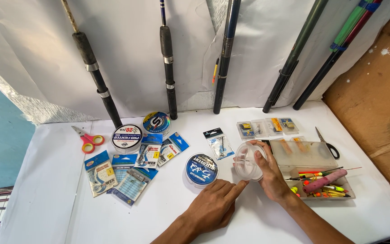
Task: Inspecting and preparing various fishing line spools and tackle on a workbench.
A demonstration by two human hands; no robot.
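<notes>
Head cam | right hand (pixel 271 174) gripping clear line spool (pixel 248 161) | left hand (pixel 214 207) lying loosely curled, forefinger reaching its rim | blue-labelled round spool (pixel 201 169) sitting just left, blue hook packets (pixel 127 174) beyond

On the white surface (pixel 168 212) lie red scissors (pixel 88 140), a blue line spool (pixel 201 169), two more spools (pixel 127 137) behind, and several blue hook packets (pixel 123 174). A clear tackle box (pixel 314 174) holds bright floats. Five fishing rods (pixel 169 68) lean on the wall.

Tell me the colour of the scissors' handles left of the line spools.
The scissors have red handles with yellow inner rings, seen in the head view.
</notes>
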